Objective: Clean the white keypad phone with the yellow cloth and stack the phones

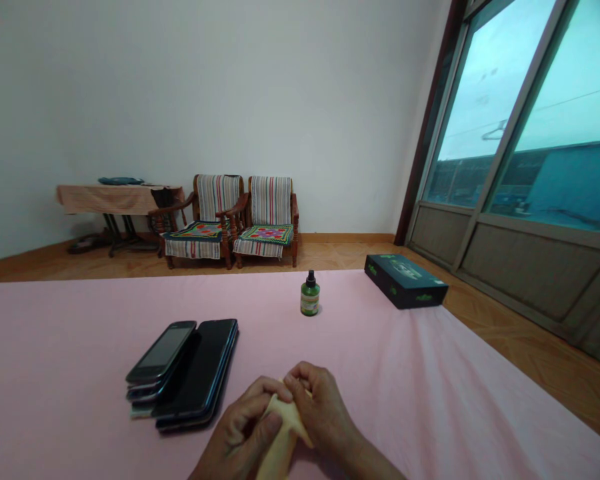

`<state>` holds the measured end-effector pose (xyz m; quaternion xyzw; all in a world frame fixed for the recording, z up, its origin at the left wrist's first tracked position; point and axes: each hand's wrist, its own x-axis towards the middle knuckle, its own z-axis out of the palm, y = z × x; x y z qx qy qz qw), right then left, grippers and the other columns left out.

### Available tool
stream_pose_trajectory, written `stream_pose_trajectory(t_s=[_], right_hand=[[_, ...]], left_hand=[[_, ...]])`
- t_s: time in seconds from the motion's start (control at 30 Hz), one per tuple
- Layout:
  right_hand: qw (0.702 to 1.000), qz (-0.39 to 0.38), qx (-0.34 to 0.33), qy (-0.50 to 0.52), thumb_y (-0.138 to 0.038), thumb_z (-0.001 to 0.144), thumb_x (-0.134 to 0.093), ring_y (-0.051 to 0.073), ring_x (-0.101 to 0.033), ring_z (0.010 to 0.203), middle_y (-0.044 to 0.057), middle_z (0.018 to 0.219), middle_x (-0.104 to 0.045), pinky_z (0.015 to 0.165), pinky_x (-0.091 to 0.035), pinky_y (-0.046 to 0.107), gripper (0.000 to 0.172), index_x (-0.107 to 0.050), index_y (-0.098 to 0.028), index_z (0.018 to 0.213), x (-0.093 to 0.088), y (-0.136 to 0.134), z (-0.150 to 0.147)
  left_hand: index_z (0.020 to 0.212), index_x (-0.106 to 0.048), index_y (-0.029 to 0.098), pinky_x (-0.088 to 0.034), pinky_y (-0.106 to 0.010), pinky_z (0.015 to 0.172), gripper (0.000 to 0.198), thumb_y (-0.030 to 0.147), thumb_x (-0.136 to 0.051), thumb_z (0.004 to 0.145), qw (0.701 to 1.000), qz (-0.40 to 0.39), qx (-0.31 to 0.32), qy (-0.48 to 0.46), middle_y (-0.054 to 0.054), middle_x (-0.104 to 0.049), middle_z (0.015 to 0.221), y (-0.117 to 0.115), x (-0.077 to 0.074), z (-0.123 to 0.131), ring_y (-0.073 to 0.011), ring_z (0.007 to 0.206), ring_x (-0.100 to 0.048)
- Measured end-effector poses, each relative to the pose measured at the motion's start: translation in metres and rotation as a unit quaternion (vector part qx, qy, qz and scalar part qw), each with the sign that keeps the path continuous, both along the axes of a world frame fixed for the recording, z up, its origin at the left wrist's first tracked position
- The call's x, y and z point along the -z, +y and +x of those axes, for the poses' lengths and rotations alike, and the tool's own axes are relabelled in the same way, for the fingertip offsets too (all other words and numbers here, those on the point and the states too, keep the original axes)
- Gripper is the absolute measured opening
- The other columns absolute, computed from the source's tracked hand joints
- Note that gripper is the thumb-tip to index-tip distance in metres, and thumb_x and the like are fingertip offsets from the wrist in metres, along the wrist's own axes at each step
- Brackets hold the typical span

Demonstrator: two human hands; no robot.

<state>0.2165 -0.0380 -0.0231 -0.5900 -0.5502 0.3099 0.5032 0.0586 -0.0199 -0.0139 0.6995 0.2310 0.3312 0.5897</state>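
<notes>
A soft pale-yellow cloth (286, 421) is bunched between my two hands, low in the middle of the head view. My left hand (247, 427) pinches it from the left, thumb on top and fingers curled. From the right, my right hand (325, 408) grips its upper edge with bent fingers. The cloth's lower end hangs down past the bottom of the picture. To the left of my hands lie two stacks of phones side by side: a small stack (164, 350) and a stack of larger black phones (205, 367).
A green spray bottle (310, 299) with a black top stands upright beyond my hands. A dark flat box (405, 280) lies at the far right of the pink sheet (70, 347). Two wooden armchairs (270, 213) and a covered side table (110, 199) are by the wall.
</notes>
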Motion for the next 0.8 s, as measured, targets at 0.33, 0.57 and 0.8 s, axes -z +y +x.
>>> stream_pose_trajectory(t_s=[0.33,0.57,0.8], right_hand=[[0.998,0.01,0.053,-0.024,-0.033,0.086,-0.049,0.013,-0.045,0.052,-0.003,0.054,-0.05,0.05,-0.029,0.023,0.027,-0.06,-0.017,0.067,0.006,0.006,0.015],[0.995,0.046,0.089,-0.023,-0.042,0.088,-0.048,0.013,-0.044,0.054,-0.003,0.058,-0.048,0.052,-0.031,0.024,0.032,-0.06,-0.017,0.072,-0.004,0.002,0.026],[0.995,0.096,-0.017,-0.02,-0.031,0.085,-0.056,0.019,-0.061,0.087,0.006,0.093,-0.066,0.077,-0.046,0.028,0.022,-0.065,-0.017,0.1,-0.017,-0.013,0.012]], left_hand=[[0.068,-0.066,0.013,-0.045,-0.022,0.061,0.033,0.042,-0.066,0.083,0.985,-0.143,-0.079,-0.06,-0.001,-0.048,0.076,0.002,0.002,0.006,-0.0136,0.068,-0.05],[0.07,-0.065,0.012,-0.047,-0.025,0.057,0.038,0.048,-0.077,0.07,0.953,-0.259,-0.12,-0.104,0.0,-0.056,0.061,0.003,-0.003,0.013,-0.0145,0.057,-0.055],[0.082,-0.071,0.012,-0.045,-0.023,0.06,0.034,0.046,-0.072,0.077,0.961,-0.233,-0.111,-0.096,-0.004,-0.066,0.07,0.005,0.002,0.013,-0.0148,0.062,-0.058]])
